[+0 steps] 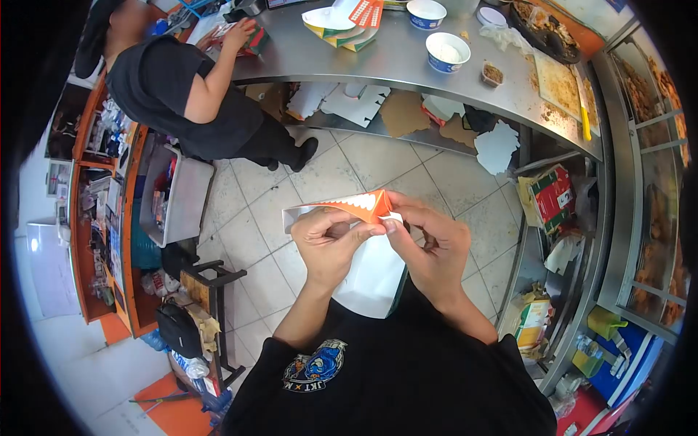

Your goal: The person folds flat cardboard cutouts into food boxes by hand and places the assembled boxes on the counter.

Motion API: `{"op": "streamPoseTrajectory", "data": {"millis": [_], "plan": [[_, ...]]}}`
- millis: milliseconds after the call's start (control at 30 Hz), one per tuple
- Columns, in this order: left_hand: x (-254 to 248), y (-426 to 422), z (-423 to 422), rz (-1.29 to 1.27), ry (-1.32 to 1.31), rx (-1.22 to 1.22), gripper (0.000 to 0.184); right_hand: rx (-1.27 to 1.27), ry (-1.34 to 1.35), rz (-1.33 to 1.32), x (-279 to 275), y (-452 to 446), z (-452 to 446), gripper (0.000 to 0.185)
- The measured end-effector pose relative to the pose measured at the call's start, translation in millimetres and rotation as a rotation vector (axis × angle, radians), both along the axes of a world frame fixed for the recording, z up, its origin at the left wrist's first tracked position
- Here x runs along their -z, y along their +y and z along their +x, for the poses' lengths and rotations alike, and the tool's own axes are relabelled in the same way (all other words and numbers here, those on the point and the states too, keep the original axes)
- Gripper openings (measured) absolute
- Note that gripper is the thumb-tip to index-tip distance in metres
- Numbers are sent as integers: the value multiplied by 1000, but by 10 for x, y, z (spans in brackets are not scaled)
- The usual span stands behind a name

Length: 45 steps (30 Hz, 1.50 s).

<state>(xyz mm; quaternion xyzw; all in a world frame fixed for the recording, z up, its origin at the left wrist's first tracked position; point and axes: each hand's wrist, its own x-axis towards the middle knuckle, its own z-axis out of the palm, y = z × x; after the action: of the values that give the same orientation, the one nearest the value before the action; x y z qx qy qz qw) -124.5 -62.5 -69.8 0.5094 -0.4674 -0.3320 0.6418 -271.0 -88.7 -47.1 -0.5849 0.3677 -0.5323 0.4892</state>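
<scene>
A partly folded carton (372, 280), white inside with an orange printed edge, is held up in front of my chest. My left hand (325, 243) pinches its orange corner from the left, fingers curled round the printed flap. From the right, my right hand (435, 243) pinches a small white tab at the same corner, with thumb and fingers closed. The two thumbs nearly meet there. The carton's white panel hangs below my hands, against the black shirt.
A steel counter (320, 64) crosses the top, bearing flat printed cartons (345, 25), bowls (447, 52) and a yellow-handled knife (585, 120). At upper left a co-worker (167, 91) handles a box. A stool (211, 280) and shelves stand left; glass cases stand right.
</scene>
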Motion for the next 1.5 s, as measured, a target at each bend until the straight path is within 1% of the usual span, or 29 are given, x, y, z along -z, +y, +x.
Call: {"op": "streamPoseTrajectory", "data": {"millis": [133,200,333,433,533,633,733,833,1033,1133,1233,1333,1367,1500], "plan": [[57,-5,11,11,-36,15,22,55,141,-85,-7,-11,-3,12],[38,-39,-21,1,-33,20,22,49,142,-61,23,-13,-14,12],[16,-48,-91,-4,149,57,24,82,69,-108,193,-7,7,13],[89,31,-19,56,-41,85,23,42,52,1,187,14,-8,14],[51,-1,-41,48,13,74,20,45,32,45,174,36,11,13],[44,-9,-77,38,135,68,18,82,-51,49,167,69,41,13],[108,16,-57,53,81,74,17,112,-42,24,164,77,54,15],[117,6,-67,60,95,70,16,117,-22,10,176,77,49,17],[56,-42,-67,65,139,110,16,84,145,-65,100,-11,-18,13],[89,-62,-52,67,159,134,18,56,155,-76,163,-61,-51,12],[185,-49,-18,55,119,178,20,98,190,-87,173,-74,-48,13],[139,-90,-141,-9,223,161,20,213,125,-133,214,-75,23,13],[73,-96,-167,13,342,187,19,199,112,-124,215,-83,21,13],[187,-85,-71,64,281,196,18,135,81,-95,206,-100,-5,13]]}}
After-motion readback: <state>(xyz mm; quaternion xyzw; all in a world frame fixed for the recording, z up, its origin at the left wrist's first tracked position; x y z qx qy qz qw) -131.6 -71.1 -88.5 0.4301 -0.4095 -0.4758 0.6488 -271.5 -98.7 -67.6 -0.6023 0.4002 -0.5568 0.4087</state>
